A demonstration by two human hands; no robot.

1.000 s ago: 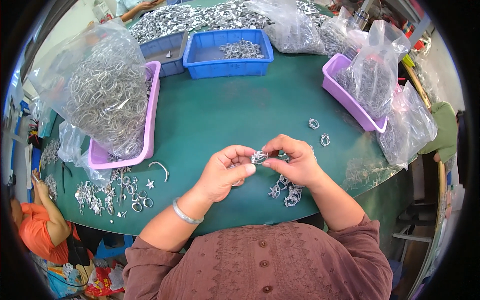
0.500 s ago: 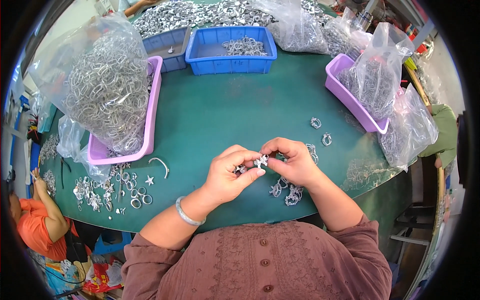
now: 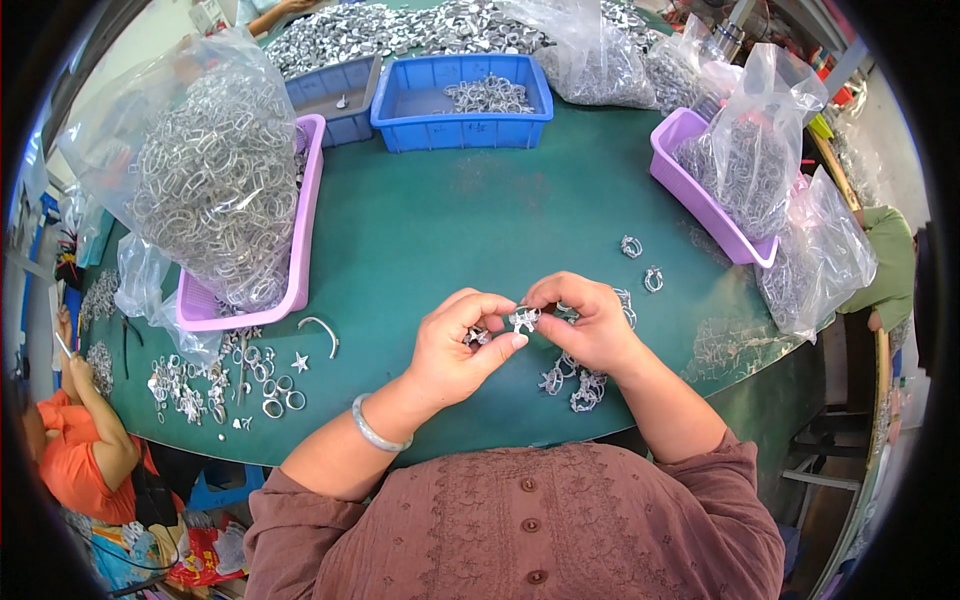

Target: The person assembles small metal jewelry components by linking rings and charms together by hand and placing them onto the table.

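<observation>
Between my two hands is a small silver metal ring (image 3: 525, 319) with a star-like ornament on it, held above the green table. My left hand (image 3: 462, 340) pinches it from the left between thumb and fingertips. Another silver piece (image 3: 477, 337) sits inside the curled fingers of that hand. My right hand (image 3: 585, 322) grips the ring from the right with thumb and forefinger. Several linked silver pieces (image 3: 588, 390) lie on the table below my right hand, partly hidden by it. Farther right are two separate silver rings (image 3: 653, 279).
Loose rings and stars (image 3: 270, 385) lie left of my arm near a curved silver strip (image 3: 320, 334). Lilac baskets with bagged metal parts stand at left (image 3: 312, 210) and right (image 3: 690, 195). A blue bin (image 3: 460, 132) is at the back. A co-worker in orange (image 3: 85, 450) sits left.
The ring between my fingers has turned, so its loop shows more. My hands stay nearly in place. The co-worker on the left has shifted their raised hands.
</observation>
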